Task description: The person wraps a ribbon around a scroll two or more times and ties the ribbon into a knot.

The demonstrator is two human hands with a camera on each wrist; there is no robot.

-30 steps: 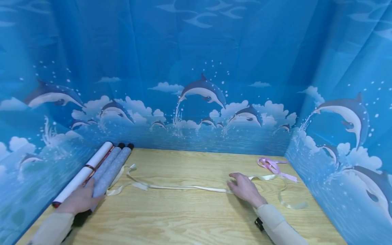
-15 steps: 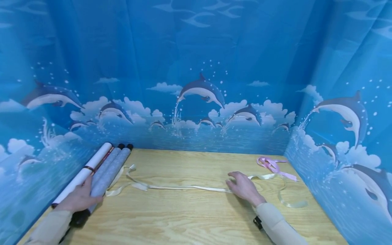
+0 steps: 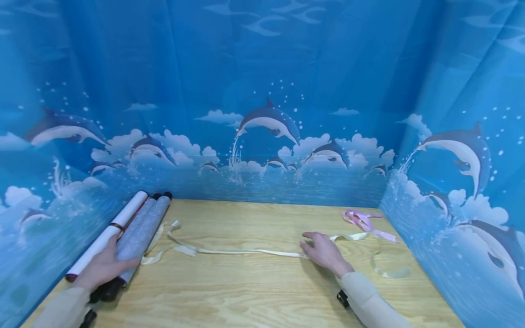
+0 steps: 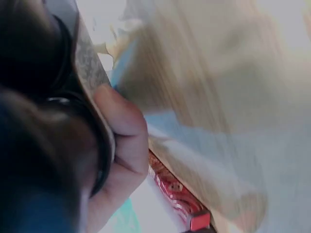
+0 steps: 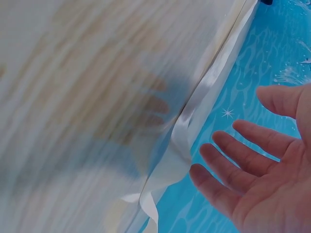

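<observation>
Ribbon (image 3: 250, 251) stretched along the bench (image 3: 262, 291), that part looks done! Beside its left end, my left hand (image 3: 102, 268) clamps the gray rolls (image 3: 148, 232), neither across it yet; over its right stretch, my right hand (image 3: 326, 253), fingers apart, holds nothing.

Looks like grained wood with a light gloss on the table (image 3: 254, 291); shines satin-smooth along the cream ribbon (image 3: 254, 251) and pink ribbon (image 3: 366, 222); appears matt and mottled on the grey rolls (image 3: 143, 228), smooth and papery on the white roll (image 3: 105, 238).

Grey rolls (image 3: 142, 231) partly hidden; sleeves (image 3: 371, 296) cropped.
</observation>
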